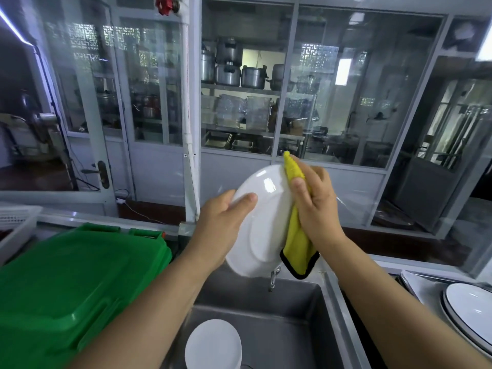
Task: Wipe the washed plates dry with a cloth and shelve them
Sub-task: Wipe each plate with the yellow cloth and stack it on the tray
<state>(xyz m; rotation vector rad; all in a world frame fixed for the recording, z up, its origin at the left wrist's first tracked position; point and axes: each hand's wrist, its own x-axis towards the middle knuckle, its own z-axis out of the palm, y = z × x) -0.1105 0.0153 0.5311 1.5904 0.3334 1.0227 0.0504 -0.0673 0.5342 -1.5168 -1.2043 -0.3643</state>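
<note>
Your left hand (226, 219) gripping a tilted white plate (262, 225) by its rim, your right hand (315, 201) clasping a yellow cloth (298, 246) against it, above the steel sink (282, 328)

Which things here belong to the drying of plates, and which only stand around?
For the job: white plate held by the left hand; yellow cloth in the right hand; plates in the sink; rimmed plates at right.

Just around: green bin lid, white basket, tap, pots behind glass.
</note>
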